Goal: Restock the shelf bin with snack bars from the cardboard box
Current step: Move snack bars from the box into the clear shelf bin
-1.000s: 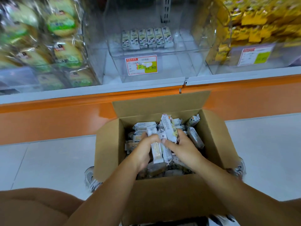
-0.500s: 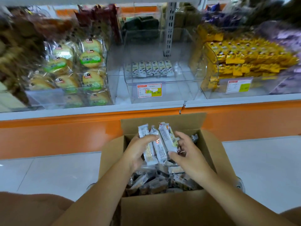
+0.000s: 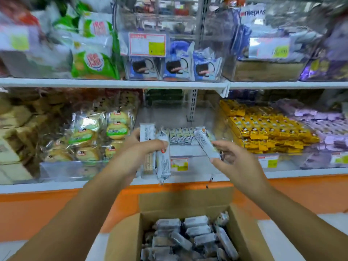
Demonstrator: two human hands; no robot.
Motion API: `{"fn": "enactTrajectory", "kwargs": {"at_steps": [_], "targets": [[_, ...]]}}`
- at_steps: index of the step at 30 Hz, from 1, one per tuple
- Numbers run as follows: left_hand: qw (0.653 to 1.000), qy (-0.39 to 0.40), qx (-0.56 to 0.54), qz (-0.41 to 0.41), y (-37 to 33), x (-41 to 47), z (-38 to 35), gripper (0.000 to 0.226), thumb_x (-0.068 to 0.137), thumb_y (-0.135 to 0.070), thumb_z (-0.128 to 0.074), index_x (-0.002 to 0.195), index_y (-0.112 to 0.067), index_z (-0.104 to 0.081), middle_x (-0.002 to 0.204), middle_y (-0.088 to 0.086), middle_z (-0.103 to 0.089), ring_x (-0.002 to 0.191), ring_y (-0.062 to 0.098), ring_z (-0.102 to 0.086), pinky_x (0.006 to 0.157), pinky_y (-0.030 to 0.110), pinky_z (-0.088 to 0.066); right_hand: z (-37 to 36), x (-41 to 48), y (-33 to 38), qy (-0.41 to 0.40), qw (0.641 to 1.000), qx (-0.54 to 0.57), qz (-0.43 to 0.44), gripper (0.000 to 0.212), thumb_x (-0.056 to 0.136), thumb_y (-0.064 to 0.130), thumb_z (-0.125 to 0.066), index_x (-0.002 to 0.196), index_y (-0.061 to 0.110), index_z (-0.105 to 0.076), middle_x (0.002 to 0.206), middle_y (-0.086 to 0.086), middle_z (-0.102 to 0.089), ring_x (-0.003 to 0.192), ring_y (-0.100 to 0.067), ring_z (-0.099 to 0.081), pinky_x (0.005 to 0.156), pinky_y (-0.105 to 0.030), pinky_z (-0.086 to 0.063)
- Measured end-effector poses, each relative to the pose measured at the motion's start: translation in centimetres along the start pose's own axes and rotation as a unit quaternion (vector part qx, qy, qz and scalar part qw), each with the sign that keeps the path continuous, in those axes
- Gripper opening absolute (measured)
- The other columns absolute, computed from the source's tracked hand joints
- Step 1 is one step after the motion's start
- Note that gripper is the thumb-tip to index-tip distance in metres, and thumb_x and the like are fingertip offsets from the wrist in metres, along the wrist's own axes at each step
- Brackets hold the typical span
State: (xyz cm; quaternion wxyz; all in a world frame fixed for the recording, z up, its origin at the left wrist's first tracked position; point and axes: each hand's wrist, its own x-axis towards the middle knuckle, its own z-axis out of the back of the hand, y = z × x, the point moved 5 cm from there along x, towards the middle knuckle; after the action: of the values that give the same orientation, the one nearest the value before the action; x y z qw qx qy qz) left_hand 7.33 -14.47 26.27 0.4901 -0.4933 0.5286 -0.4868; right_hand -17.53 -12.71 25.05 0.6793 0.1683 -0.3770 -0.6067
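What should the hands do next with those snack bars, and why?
Probably reach forward and set the bars down in the clear bin, beside the short row inside it. The left hand grips two bars, the right hand pinches one bar, and both hover before the mostly unfilled bin.

This is a shop, at a snack aisle. White shelves (image 3: 113,84) carry clear bins (image 3: 207,119) packed with wrapped cakes (image 3: 116,129), cookies (image 3: 176,67) and yellow packets (image 3: 263,131), and printed price tags (image 3: 147,44) sit on the bin fronts. An open box (image 3: 244,234) of stock stands at the shelves' foot.
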Motion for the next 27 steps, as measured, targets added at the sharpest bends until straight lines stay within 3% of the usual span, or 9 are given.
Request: {"fn": "enactTrajectory", "kwargs": {"at_steps": [3,6,9,12,16,19,22,27], "targets": [[0.999,-0.038,-0.006,-0.036,-1.2,1.4,1.5,0.030,0.081,-0.012,-0.076,0.095,-0.031,-0.059,0.089,-0.008,-0.071,0.083,0.003,-0.068,0.075,0.028,-0.049,0.2,4.9,0.2,-0.007,0.994,-0.107,-0.008,0.041,0.086,0.030,-0.068,0.125,0.037,-0.058,0.097,0.009,-0.063,0.090,-0.012,-0.060,0.069,-0.026,-0.044],[0.997,-0.071,-0.012,-0.027,-0.9,2.9,2.4,0.026,0.080,-0.011,-0.075,0.097,-0.024,-0.061,0.093,0.001,-0.071,0.088,0.017,-0.069,0.073,0.036,-0.051,-1.8,9.5,-0.7,0.011,0.981,-0.192,-0.028,0.042,0.087,0.027,-0.065,0.128,0.029,-0.057,0.104,-0.003,-0.068,0.085,-0.020,-0.060,0.071,-0.025,-0.044],[0.994,-0.098,-0.038,-0.014,-0.6,4.1,3.2,0.024,0.081,-0.010,-0.074,0.096,-0.024,-0.061,0.094,0.001,-0.071,0.088,0.020,-0.068,0.067,0.034,-0.050,-4.8,13.1,-2.3,0.047,0.970,-0.225,-0.074,0.042,0.088,0.024,-0.063,0.130,0.023,-0.057,0.116,-0.010,-0.067,0.104,-0.028,-0.062,0.086,-0.031,-0.048],[0.993,-0.110,-0.038,-0.027,-1.1,5.1,3.9,0.022,0.081,-0.010,-0.074,0.092,-0.025,-0.061,0.092,0.000,-0.071,0.089,0.021,-0.067,0.073,0.036,-0.050,-7.1,15.6,-3.8,0.085,0.954,-0.271,-0.097,0.039,0.091,0.021,-0.059,0.129,0.018,-0.057,0.118,-0.013,-0.065,0.110,-0.029,-0.061,0.089,-0.031,-0.048],[0.993,-0.108,-0.039,-0.035,-1.1,6.0,4.4,0.023,0.080,-0.013,-0.076,0.091,-0.029,-0.063,0.085,-0.005,-0.074,0.088,0.022,-0.070,0.079,0.047,-0.055,-8.8,16.9,-5.8,0.113,0.944,-0.278,-0.134,0.042,0.094,0.021,-0.057,0.134,0.014,-0.050,0.122,-0.013,-0.062,0.108,-0.026,-0.061,0.088,-0.030,-0.047],[0.994,-0.092,-0.040,-0.032,-0.7,6.8,4.2,0.025,0.078,-0.017,-0.077,0.090,-0.034,-0.064,0.086,-0.009,-0.074,0.088,0.017,-0.071,0.082,0.047,-0.055,-10.3,17.4,-7.3,0.145,0.947,-0.238,-0.160,0.051,0.097,0.018,-0.052,0.143,0.008,-0.035,0.126,-0.016,-0.055,0.095,-0.021,-0.056,0.086,-0.030,-0.048],[0.995,-0.088,-0.039,-0.023,-0.3,7.5,4.0,0.026,0.075,-0.022,-0.079,0.092,-0.035,-0.065,0.087,-0.010,-0.074,0.088,0.016,-0.071,0.085,0.050,-0.055,-11.2,17.6,-8.5,0.190,0.929,-0.263,-0.178,0.054,0.101,0.015,-0.041,0.150,0.009,-0.019,0.135,-0.017,-0.048,0.102,-0.022,-0.052,0.082,-0.028,-0.047],[0.994,-0.093,-0.049,-0.020,-0.3,8.3,4.1,0.026,0.074,-0.021,-0.078,0.094,-0.033,-0.065,0.086,-0.009,-0.074,0.086,0.019,-0.073,0.078,0.050,-0.058,-11.4,18.1,-9.4,0.183,0.935,-0.248,-0.177,0.048,0.095,0.009,-0.044,0.142,0.010,-0.037,0.137,-0.017,-0.049,0.124,-0.033,-0.048,0.101,-0.037,-0.039]]}}
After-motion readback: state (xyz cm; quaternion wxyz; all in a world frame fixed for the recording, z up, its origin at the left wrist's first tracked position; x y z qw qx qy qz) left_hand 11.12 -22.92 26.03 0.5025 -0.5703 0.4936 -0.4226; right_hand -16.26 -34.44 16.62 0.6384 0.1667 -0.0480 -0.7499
